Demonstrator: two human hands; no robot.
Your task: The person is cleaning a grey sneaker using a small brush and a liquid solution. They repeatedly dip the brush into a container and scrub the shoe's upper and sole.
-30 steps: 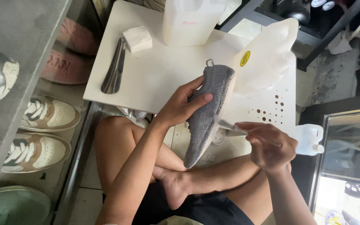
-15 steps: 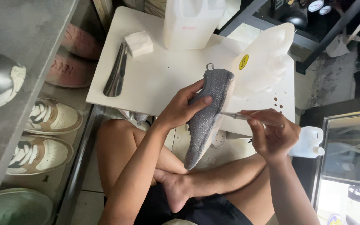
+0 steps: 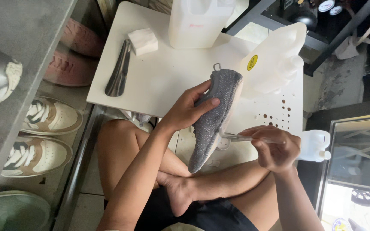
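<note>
The right hand [image 3: 277,149] has drawn back, its clear-handled brush [image 3: 247,137] meeting the sole edge of the grey knit shoe [image 3: 215,117] (heel away from the body), which the left hand [image 3: 187,111] grips.

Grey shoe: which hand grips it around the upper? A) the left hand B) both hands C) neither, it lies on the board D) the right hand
A: the left hand wraps the grey shoe, while the right hand holds a thin clear-handled tool against its sole edge.
</note>
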